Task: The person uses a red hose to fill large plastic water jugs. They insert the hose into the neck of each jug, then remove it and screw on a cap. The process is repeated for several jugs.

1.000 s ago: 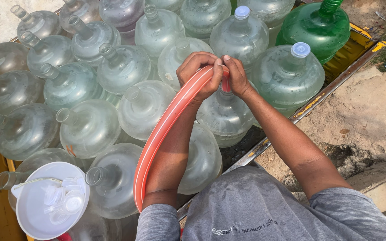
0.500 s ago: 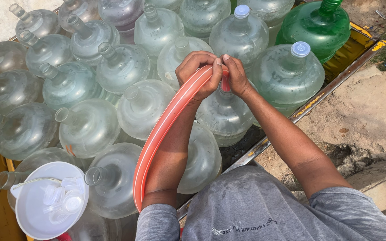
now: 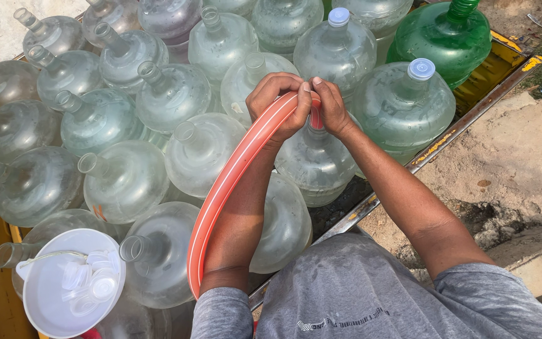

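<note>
An orange hose (image 3: 233,182) (white-striped), clear jugs (image 3: 127,179), one green jug (image 3: 443,41), perhaps pale-blue caps (image 3: 421,68), white bucket (image 3: 45,295).

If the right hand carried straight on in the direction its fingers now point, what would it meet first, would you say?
The right hand points leftward, fingertips already at the orange flexible hose and the left hand gripping it. So those come first; depth is hard to judge.

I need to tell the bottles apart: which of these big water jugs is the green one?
The green jug at the far right corner of the load, with a green screw neck. All the others are clear or pale; it sits behind the clear jug with a blue cap.
</note>
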